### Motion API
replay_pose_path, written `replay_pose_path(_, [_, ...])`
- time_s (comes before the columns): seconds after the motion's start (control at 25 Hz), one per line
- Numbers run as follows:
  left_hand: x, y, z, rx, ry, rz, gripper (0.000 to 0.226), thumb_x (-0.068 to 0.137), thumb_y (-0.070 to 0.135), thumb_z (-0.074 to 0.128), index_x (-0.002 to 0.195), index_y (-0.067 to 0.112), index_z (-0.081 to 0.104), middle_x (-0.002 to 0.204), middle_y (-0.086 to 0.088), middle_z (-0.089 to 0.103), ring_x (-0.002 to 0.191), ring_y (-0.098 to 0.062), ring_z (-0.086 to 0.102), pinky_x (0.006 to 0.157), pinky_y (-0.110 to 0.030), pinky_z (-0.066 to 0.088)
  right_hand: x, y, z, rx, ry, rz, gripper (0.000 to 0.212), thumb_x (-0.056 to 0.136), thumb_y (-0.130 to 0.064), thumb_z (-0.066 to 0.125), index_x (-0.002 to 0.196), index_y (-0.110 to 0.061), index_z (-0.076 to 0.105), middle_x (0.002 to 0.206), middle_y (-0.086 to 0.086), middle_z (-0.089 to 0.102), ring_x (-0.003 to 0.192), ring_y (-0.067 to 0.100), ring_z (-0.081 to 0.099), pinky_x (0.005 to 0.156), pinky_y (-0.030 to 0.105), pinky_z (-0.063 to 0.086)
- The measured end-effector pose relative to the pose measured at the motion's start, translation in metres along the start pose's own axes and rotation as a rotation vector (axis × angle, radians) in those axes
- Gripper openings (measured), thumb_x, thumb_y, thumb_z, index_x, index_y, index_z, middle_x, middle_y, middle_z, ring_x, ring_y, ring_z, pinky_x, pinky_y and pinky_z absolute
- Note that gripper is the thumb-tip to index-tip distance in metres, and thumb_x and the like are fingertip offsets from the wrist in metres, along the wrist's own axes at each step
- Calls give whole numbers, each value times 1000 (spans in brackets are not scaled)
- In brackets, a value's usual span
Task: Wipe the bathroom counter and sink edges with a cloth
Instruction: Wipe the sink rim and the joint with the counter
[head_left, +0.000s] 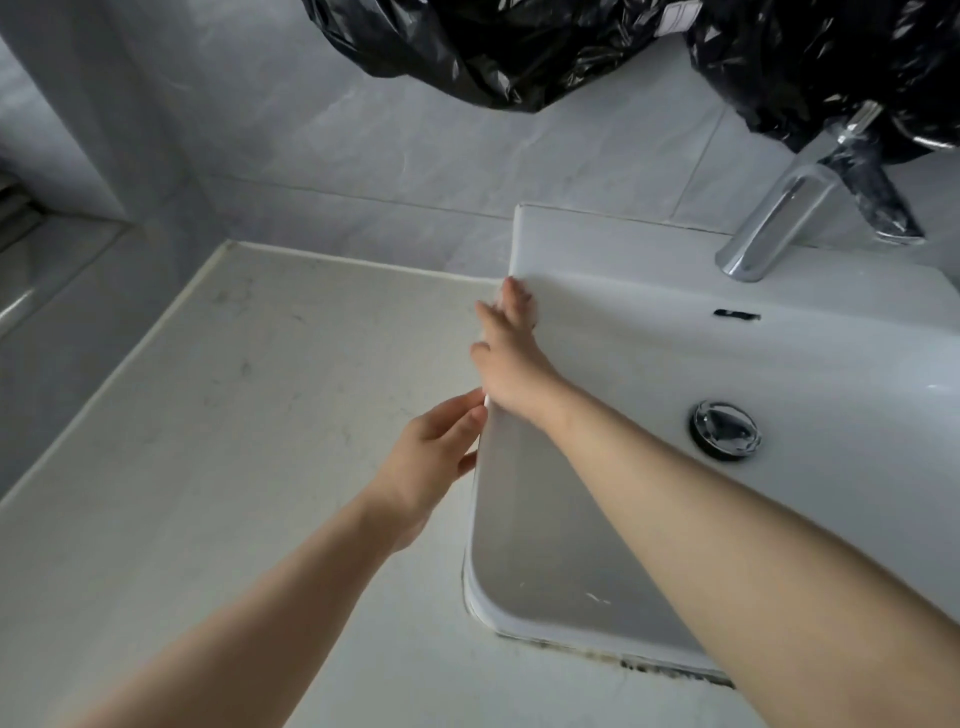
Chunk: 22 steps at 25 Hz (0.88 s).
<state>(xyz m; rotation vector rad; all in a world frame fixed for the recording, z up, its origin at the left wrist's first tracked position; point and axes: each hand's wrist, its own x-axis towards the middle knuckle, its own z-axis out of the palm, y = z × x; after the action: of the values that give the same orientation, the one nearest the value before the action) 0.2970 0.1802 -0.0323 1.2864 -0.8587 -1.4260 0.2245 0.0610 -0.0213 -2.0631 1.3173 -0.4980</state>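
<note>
Head view, single frame.

- Basin: white countertop sink (521, 234) at the right end of the pale stone worktop (249, 395). Chrome faucet (774, 218) on its back ledge. Overflow slot (736, 314) and drain stopper (724, 428) are inside the bowl.
- Right hand (511, 364): reaches across the bowl and lies on the sink's left rim, near the back-left corner. The fingers are straight and close together, pressed flat along the rim. Judged a wiping posture, with flat fingers spreading pressure along the narrow edge.
- Cloth (492, 307): not cleanly resolved. A pale blurred patch under the right fingertips is probably it, white on white porcelain. If so, it sits on the left rim, pinned by the fingers rather than gripped.
- Left hand (431, 457): over the worktop just beside the sink's left wall. The fingers are relaxed and slightly bent, with the tips touching the rim just below the right wrist. It holds nothing I can see. Likely steadying, or guiding along the edge.
- Step judged: sink-edge wipe, left rim in hand. Faint dark specks show on the worktop.
- Dark grime line (649, 661) along the seam at the sink's front edge, not yet reached. It may need firmer rubbing.
- Black plastic bags (519, 47) hang at the tiled wall (311, 156), one draped behind the faucet.
</note>
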Motion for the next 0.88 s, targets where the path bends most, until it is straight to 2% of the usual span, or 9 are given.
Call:
replay_pose_path(0.08, [-3, -2, 0, -47, -5, 8, 30, 99, 18, 38, 121, 17, 59, 109, 0, 68, 98, -10, 61, 79, -20, 48, -33, 4, 10, 23, -33, -70, 43, 97, -8, 37, 139, 0, 31, 156, 14, -9, 144, 27, -14, 114, 29, -1])
replay_pose_path(0.16, [-4, -5, 0, -128, -20, -8, 34, 99, 14, 33, 121, 14, 59, 108, 1, 68, 101, -13, 61, 76, -19, 48, -32, 4, 10, 47, -44, -77, 44, 99, -12, 36, 140, -1, 29, 156, 14, -11, 143, 26, -16, 117, 34, 1])
replay_pose_path(0.28, [-4, -5, 1, -189, -1, -31, 37, 98, 11, 31, 122, 12, 59, 119, -3, 65, 111, -17, 58, 89, -27, 45, -14, -11, -3, 44, -66, 31, 42, 98, -11, 35, 138, 1, 31, 156, 13, -16, 143, 23, -19, 117, 38, 8])
replay_pose_path(0.4, [-7, -2, 3, -372, 44, -87, 41, 97, 22, 28, 109, 6, 63, 104, -10, 68, 99, -22, 60, 88, -32, 44, -57, -6, 6, 27, -89, -45, 46, 99, -13, 34, 143, -2, 25, 157, 11, -15, 144, 20, -16, 115, 28, -1])
replay_pose_path(0.48, [-10, -1, 2, -516, 55, -140, 50, 95, 31, 21, 110, 5, 61, 104, -14, 66, 98, -24, 59, 94, -35, 41, -84, -7, 13, 5, -109, -94, 46, 100, -16, 34, 143, -3, 25, 157, 9, -13, 144, 20, -13, 118, 33, 1])
replay_pose_path(0.6, [-15, 1, 5, -509, 96, -154, 55, 94, 34, 19, 121, 2, 55, 117, -20, 59, 110, -30, 52, 104, -42, 34, -63, -21, 7, -8, -93, 52, 42, 98, -11, 32, 138, 0, 30, 156, 11, -19, 143, 24, -20, 118, 40, 4])
replay_pose_path(0.68, [-17, 4, 8, -454, 112, -150, 54, 95, 32, 19, 118, 1, 56, 109, -20, 62, 103, -30, 52, 95, -40, 39, -71, -25, 9, -4, -115, 84, 41, 96, -7, 31, 136, 2, 31, 156, 10, -20, 143, 23, -20, 118, 41, 7])
replay_pose_path(0.76, [-21, 6, 8, -394, 102, -159, 53, 94, 32, 19, 103, 4, 62, 90, -13, 70, 86, -24, 62, 78, -32, 44, -99, -17, 22, 28, -159, 53, 47, 97, -10, 29, 143, -1, 23, 156, 4, -18, 143, 17, -18, 118, 41, 12])
replay_pose_path(0.88, [-30, 6, 9, -408, 80, -151, 53, 95, 35, 19, 97, 8, 65, 89, -9, 73, 82, -21, 67, 81, -31, 43, -116, -29, 23, 230, -89, 115, 54, 101, -21, 22, 151, -19, -1, 158, -7, -8, 144, 8, -6, 119, 35, 8])
